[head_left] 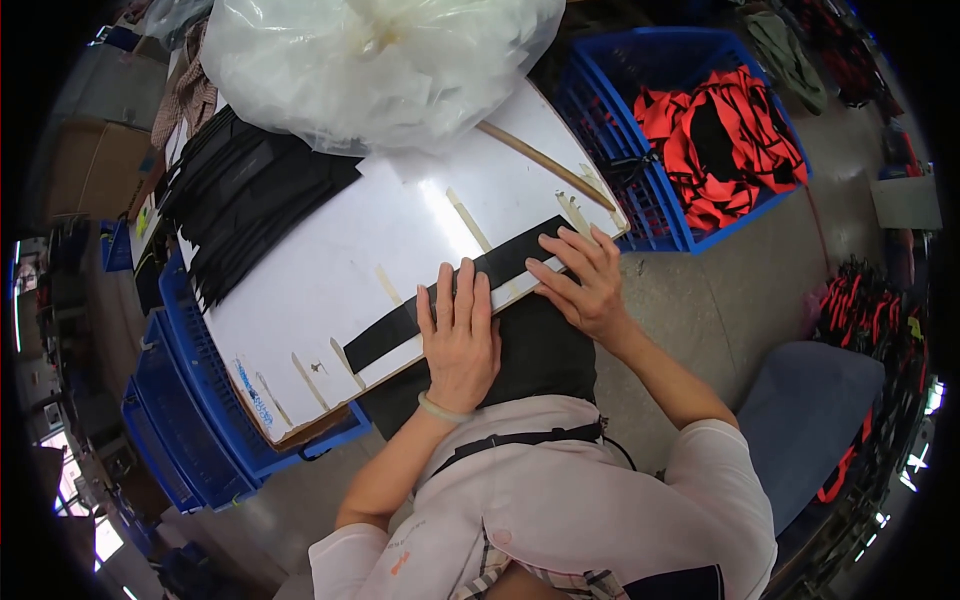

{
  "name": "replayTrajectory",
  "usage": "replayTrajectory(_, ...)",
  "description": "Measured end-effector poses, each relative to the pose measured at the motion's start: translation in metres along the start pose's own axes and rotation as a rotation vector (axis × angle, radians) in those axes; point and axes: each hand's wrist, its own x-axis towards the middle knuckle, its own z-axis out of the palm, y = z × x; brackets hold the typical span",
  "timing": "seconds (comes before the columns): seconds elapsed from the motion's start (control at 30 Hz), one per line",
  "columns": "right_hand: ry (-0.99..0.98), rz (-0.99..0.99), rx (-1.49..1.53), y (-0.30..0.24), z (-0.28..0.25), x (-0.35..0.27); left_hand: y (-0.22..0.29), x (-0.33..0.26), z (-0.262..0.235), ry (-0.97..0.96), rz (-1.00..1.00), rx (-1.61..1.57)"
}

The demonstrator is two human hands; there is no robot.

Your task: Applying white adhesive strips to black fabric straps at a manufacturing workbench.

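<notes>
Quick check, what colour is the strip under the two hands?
The strip is black; it shows in the head view.

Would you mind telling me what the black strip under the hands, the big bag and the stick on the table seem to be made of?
The black strip looks like matte fabric, perhaps synthetic: dark, flat, with little shine. The bag seems to be thin, glossy plastic film: translucent, crinkled, with bright highlights. The stick is probably wood, given its brown colour; its finish is unclear.
</notes>
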Motion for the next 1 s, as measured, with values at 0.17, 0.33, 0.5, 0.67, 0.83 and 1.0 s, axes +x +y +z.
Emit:
replayTrajectory(0.17,0.01,0.007,0.006,0.0003,0.0013,-0.0009,-0.0002,-0.0006,0.003,0.006,0.028,0.046)
replayTrajectory(0.33,-0.003,0.021,-0.003,-0.0008,-0.0005,0.0006,0.0031,-0.0013,0.0052,-0.01,0.009,0.068)
replayTrajectory(0.5,-0.018,0.026,0.002,-0.0005,0.0012,0.0007,0.0056,-0.0013,0.0031,-0.025,-0.015,0.051)
replayTrajectory(0.67,-0.016,0.016,0.012,0.0011,0.0045,0.0003,0.0005,-0.0002,0.0076,-0.001,0.02,0.042)
replayTrajectory(0.83,0.002,0.007,-0.008,0.0024,0.0052,-0.0008,0.0028,-0.0007,0.0105,0.006,0.021,0.103)
replayTrajectory(1.0,-0.003,0.0,-0.023,0.0021,0.0057,-0.0004,0.0013,-0.0008,0.0115,0.04,0.015,0.087)
